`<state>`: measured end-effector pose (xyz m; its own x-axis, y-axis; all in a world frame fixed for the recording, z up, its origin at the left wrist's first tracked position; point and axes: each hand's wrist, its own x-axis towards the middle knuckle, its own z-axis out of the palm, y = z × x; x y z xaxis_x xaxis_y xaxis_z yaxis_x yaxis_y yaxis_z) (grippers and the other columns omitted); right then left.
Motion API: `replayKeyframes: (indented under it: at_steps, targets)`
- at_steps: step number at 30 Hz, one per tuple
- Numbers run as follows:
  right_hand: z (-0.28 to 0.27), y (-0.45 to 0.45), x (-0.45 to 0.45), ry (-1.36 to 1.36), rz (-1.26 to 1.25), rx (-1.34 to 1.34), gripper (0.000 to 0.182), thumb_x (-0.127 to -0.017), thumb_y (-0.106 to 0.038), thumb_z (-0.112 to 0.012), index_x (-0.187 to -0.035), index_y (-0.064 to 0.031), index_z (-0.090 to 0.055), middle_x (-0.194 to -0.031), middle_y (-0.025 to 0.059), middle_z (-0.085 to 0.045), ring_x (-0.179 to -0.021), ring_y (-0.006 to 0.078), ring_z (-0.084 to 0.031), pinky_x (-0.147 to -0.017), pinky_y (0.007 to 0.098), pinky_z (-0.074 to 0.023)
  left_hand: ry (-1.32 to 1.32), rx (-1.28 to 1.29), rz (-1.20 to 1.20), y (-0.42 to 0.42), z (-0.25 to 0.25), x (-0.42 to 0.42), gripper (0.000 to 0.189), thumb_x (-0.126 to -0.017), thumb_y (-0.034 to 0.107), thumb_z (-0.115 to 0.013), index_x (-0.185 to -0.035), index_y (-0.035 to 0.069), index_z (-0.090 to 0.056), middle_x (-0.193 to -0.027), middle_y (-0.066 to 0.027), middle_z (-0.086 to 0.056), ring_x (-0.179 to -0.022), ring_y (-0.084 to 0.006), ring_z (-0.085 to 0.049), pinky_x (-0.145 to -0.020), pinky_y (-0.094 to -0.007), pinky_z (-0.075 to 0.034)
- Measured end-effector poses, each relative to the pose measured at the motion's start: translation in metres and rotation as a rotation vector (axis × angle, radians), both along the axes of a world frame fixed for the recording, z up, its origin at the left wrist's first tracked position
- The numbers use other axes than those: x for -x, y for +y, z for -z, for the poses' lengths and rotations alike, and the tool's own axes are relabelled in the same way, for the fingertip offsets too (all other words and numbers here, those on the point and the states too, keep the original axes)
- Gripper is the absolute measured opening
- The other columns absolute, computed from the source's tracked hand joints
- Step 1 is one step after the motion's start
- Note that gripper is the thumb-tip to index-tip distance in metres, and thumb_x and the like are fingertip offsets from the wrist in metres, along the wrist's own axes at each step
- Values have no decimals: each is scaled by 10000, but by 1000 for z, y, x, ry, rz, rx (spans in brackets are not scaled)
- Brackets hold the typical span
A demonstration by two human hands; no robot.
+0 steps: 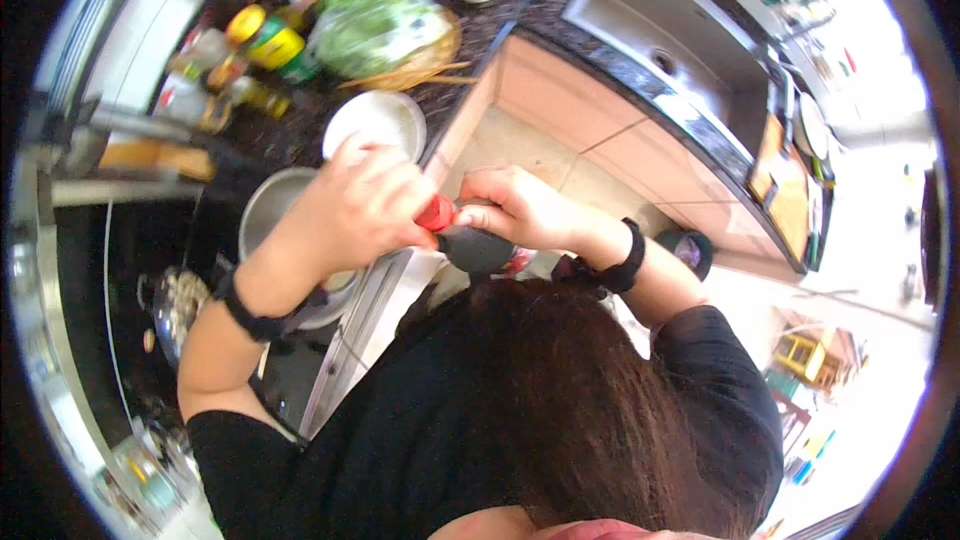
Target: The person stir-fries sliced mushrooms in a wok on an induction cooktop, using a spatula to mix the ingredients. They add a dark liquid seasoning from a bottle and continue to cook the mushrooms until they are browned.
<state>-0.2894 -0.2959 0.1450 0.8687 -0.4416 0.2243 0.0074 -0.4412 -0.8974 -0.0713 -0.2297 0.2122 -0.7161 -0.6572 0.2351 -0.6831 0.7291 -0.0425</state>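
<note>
In front of my chest I hold a dark bottle (477, 249) with a red cap (437, 213); it lies tilted, and part of a reddish label shows at its lower end. The fingers of my left hand (367, 202) are closed around the red cap. My right hand (521, 206) grips the bottle close below the cap, with the thumb against its neck. Just beyond my left hand is a white bowl (382, 118), partly covered by it. Beneath my left wrist a metal pan (262, 202) is mostly hidden by my forearm.
Lettuce in a plastic bag (367, 26) rests on a wicker basket (442, 52), with chopsticks (450, 75) beside it. Several seasoning jars (270, 37) stand at left. A black cooktop (82, 300) bears a pan of food (180, 307). A steel sink (660, 22) lies at upper right.
</note>
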Motion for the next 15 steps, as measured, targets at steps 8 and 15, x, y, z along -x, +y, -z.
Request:
replayKeyframes:
  at_steps: [8,15]
  targets:
    - [5,-91,229,-138,509,5,250,-837,-216,-614,-795,6,-507,-737,164,-502,-678,338,-494,-609,390,-408,450,-507,-614,-44,-57,77,667,-886,601,-360,-1110,-14,-486,-894,-100,-464,-818,-197,-479,-760,-311,-394]
    - [-8,-149,403,-137,798,138,248,-797,-202,-653,-732,-21,-497,-705,142,-476,-685,320,-471,-607,382,-392,930,-1043,-305,-212,57,267,524,-933,485,-395,-1151,11,-450,-1089,-104,-494,-983,-211,-538,-892,-362,-424]
